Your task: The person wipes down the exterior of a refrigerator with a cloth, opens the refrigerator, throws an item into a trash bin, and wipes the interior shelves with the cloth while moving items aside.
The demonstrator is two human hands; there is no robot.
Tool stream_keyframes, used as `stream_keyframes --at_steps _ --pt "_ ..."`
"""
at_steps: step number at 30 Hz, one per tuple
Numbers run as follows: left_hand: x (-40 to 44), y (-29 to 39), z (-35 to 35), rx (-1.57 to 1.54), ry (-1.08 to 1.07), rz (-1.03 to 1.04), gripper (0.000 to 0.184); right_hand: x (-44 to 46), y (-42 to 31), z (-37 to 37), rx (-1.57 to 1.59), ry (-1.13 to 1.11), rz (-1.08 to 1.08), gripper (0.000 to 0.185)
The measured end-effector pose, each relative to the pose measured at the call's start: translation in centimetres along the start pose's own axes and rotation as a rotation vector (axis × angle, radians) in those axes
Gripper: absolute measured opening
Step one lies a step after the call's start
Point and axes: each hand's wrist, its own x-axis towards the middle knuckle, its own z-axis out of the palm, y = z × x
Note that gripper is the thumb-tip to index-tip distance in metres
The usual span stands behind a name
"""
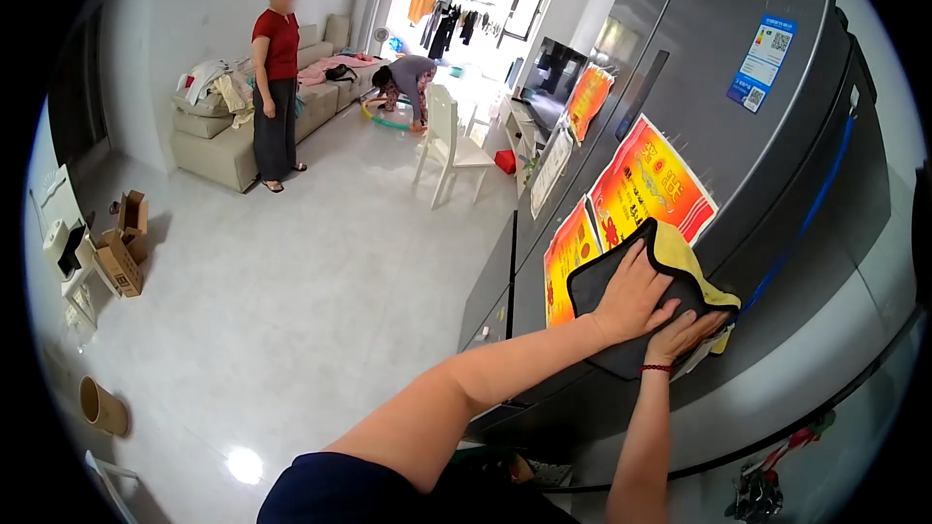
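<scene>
A grey and yellow cleaning cloth [594,283] with black edging lies against the door of a dark grey refrigerator [714,68]. My left hand [631,299] presses on the cloth, its fingers at the fold where the yellow side turns up. Close beside it, my right hand [683,338], with a dark red bead bracelet at the wrist, holds the cloth near its right edge. The cloth partly covers the lower part of a red and yellow certificate [652,180]. Another certificate [571,257] is stuck to the door just left of the cloth.
A person in a red top [279,53] stands beside a beige sofa [209,157]. Farther back, another person [413,78] bends over a coloured hoop [388,123]. There is a white chair [445,131], cardboard boxes [118,262] and a brown bin [103,408].
</scene>
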Motion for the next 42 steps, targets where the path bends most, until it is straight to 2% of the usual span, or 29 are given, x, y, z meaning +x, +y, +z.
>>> stream_keyframes --at_steps 2,3,9,12,13,16,17,20,21,22,23,24,25,26,27,28,29,30,31,32,34,35,36,38,42 --pt "0.2 0.2 -0.2 0.03 -0.086 -0.035 0.053 0.0 -0.4 0.0 0.024 0.026 0.001 0.069" --pt "0.0 0.1 -0.1 0.067 -0.078 -0.016 0.054 -0.9 1.9 0.9 -0.035 0.01 -0.013 0.069" --pt "-1.1 0.5 0.5 0.294 -0.065 0.085 0.045 0.0 2.5 0.5 0.01 0.056 -0.156 0.073" --pt "-1.9 1.1 1.1 0.4 -0.097 0.1 0.045 -0.2 5.2 0.6 -0.028 -0.004 -0.242 0.073" --pt "-2.0 1.5 1.3 0.411 -0.111 0.095 0.039 -0.2 5.8 0.5 -0.045 -0.004 -0.287 0.072" --pt "-1.5 2.6 1.8 0.489 -0.304 0.134 0.032 0.9 7.3 0.3 0.009 0.003 -0.331 0.074" --pt "-1.1 3.1 2.2 0.483 -0.404 0.174 0.028 1.5 8.0 0.2 0.035 0.012 -0.317 0.075" --pt "-0.7 2.9 5.2 0.361 -0.351 0.275 0.031 2.6 11.3 0.4 -0.054 0.013 -0.221 0.076" --pt "-0.8 2.7 6.9 0.202 -0.36 0.198 0.034 3.4 12.8 0.7 -0.037 0.049 -0.309 0.078" --pt "0.0 3.2 6.0 0.336 -0.541 0.235 0.035 3.8 11.4 0.0 0.034 0.065 -0.252 0.073" --pt "1.6 3.4 7.4 0.036 -0.514 -0.011 0.034 5.6 11.3 -1.0 0.27 -0.097 0.004 0.063" --pt "2.8 4.6 9.6 -0.297 -0.518 -0.246 0.033 6.2 10.7 -1.8 0.286 -0.023 0.079 0.055" --pt "1.9 4.6 10.4 -0.071 -0.395 0.044 0.03 7.2 10.1 -4.0 0.036 -0.115 -0.015 0.06" --pt "2.9 5.4 10.7 0.162 -0.478 0.202 0.03 7.3 11.2 -3.2 -0.187 0.05 -0.119 0.053" --pt "2.6 5.2 10.6 0.338 -0.462 0.263 0.032 7.0 12.4 -2.1 0.031 -0.069 0.01 0.063" --pt "2.6 4.5 10.4 0.469 -0.518 0.25 0.036 8.6 9.6 -3.0 0.116 0.02 -0.001 0.069" --pt "3.9 5.5 10.7 0.57 -0.487 0.296 0.038 10.9 9.8 -4.7 -0.003 -0.074 -0.12 0.077" --pt "4.1 6.9 10.1 0.602 -0.452 0.302 0.039 10.3 10.6 -3.2 0.061 -0.051 -0.022 0.075" --pt "4.1 7.2 9.8 0.649 -0.448 0.327 0.041 11.4 9.0 -3.9 0.1 0.061 -0.023 0.073" --pt "3.8 7.5 9.9 0.676 -0.458 0.338 0.042 11.7 9.4 -4.1 -0.006 0.082 -0.047 0.071" --pt "5.1 8.2 10.0 0.68 -0.431 0.359 0.045 14.8 8.2 -5.0 -0.065 0.069 0.019 0.073" --pt "5.9 8.5 10.1 0.665 -0.405 0.375 0.045 15.9 7.3 -5.2 -0.028 0.133 0.038 0.073" --pt "9.9 8.3 13.0 0.647 -0.408 0.389 0.046 20.6 8.3 -4.8 0.007 0.146 0.074 0.074" --pt "12.0 9.2 13.3 0.612 -0.343 0.401 0.048 23.5 6.1 -5.2 0.016 0.169 0.085 0.074" --pt "16.5 9.9 12.6 0.722 -0.256 0.416 0.056 28.9 2.2 -6.0 0.09 0.139 -0.346 0.069"
